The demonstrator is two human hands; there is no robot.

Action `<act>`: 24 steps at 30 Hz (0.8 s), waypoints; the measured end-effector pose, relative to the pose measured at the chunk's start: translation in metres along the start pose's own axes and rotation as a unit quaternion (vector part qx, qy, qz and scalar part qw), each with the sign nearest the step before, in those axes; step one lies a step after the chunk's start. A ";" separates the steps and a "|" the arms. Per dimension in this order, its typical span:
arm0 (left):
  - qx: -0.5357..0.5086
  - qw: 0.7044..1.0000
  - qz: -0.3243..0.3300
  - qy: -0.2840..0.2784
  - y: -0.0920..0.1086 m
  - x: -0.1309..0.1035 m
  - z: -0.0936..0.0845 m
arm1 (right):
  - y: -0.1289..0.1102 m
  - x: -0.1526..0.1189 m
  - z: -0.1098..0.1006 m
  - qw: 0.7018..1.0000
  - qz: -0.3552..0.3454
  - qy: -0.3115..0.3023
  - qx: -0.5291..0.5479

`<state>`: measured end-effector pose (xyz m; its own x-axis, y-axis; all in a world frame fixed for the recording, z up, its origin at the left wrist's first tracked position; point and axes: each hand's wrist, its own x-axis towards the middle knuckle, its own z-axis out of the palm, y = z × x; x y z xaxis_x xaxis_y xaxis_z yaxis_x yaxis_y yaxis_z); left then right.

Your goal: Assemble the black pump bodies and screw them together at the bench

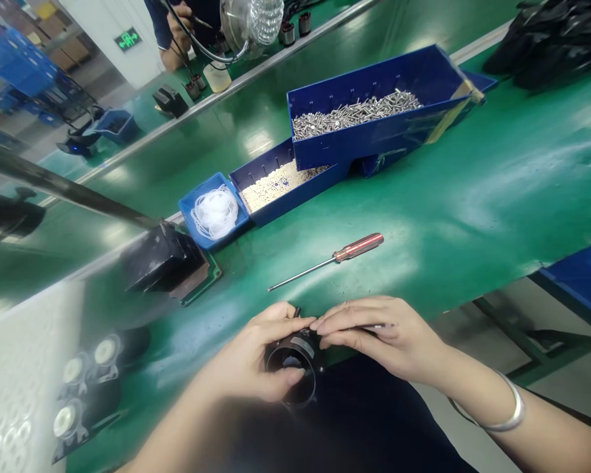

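Note:
My left hand (261, 358) is wrapped round a black cylindrical housing (300, 345), its thumb inside the round open end. The housing is tilted with that opening towards me, close to my body at the table's near edge. My right hand (374, 332) is closed, its fingertips pinched together against the housing's right side. A thin dark rod (379, 326) with a shiny end shows between its thumb and fingers; the rest is hidden, so its kind is unclear. Beyond both hands, a screwdriver (335, 257) with a red striped handle lies on the green mat, touched by neither hand.
A blue bin of screws (374, 144) stands at the back, beside a bin of small cream pieces (263, 213) and a tray of clear rings (204, 240). Left are a black stand base (162, 256) and several black parts with white knobs (106, 351). Across the bench is another person's hand (180, 26).

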<state>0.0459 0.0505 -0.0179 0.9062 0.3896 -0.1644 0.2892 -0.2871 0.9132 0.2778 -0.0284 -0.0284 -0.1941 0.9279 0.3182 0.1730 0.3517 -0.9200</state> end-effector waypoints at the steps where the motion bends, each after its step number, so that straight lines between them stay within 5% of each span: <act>1: -0.001 1.000 0.000 -0.005 0.001 0.000 0.000 | 0.001 0.001 -0.001 0.999 0.026 -0.006 0.026; 5: -0.002 1.000 -0.017 -0.012 0.003 -0.001 0.002 | 0.003 0.005 -0.004 0.987 0.107 0.003 0.119; 10: 0.014 0.999 0.000 0.036 -0.001 0.000 0.002 | 0.007 -0.004 0.002 0.965 0.120 0.167 0.162; 15: 0.029 0.996 0.006 0.083 -0.005 -0.001 0.005 | 0.002 -0.012 0.012 0.966 0.137 0.201 0.088; 21: 0.008 0.991 0.025 0.134 0.003 -0.005 0.006 | -0.012 -0.019 0.020 0.974 0.056 0.218 -0.035; 24: -0.015 0.991 -0.023 0.134 -0.001 -0.001 0.009 | -0.012 -0.028 0.015 0.971 0.031 0.221 -0.091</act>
<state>0.0473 0.0425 -0.0216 0.7769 0.6208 -0.1050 0.3157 -0.2397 0.9181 0.2668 -0.0604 -0.0302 0.2476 0.8964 0.3677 0.3475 0.2721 -0.8973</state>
